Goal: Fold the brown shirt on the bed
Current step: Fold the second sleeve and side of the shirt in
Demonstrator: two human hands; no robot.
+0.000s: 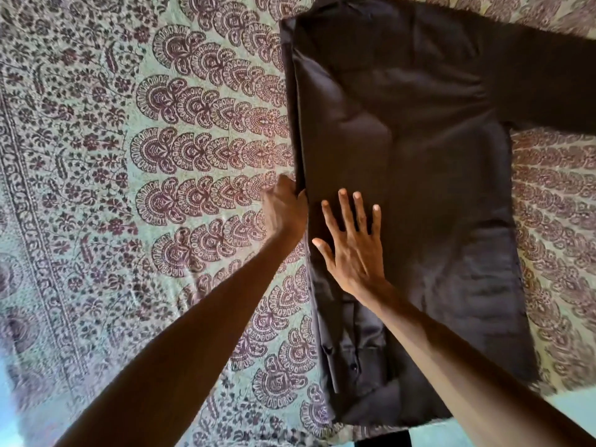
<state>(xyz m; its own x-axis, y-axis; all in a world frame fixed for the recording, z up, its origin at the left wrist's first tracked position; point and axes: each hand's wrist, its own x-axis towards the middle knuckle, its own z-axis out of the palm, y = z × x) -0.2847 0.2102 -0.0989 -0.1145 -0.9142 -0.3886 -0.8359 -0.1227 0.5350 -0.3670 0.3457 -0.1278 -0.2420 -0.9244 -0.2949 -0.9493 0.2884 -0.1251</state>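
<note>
The brown shirt (429, 162) lies flat on the bed, collar at the far end and hem toward me. Its left side is folded over the body, and the folded sleeve with a buttoned cuff (354, 359) runs down toward the hem. The other sleeve (548, 79) stretches out to the right. My left hand (283, 208) is at the shirt's left folded edge, fingers curled around the cloth there. Beside it, my right hand (351, 240) lies flat on the folded part with fingers spread, holding nothing.
The bed is covered by a pale green spread (145, 156) printed with dark maroon paisley and flower patterns. The bed's near edge (564, 411) shows at the bottom right, just past the shirt's hem.
</note>
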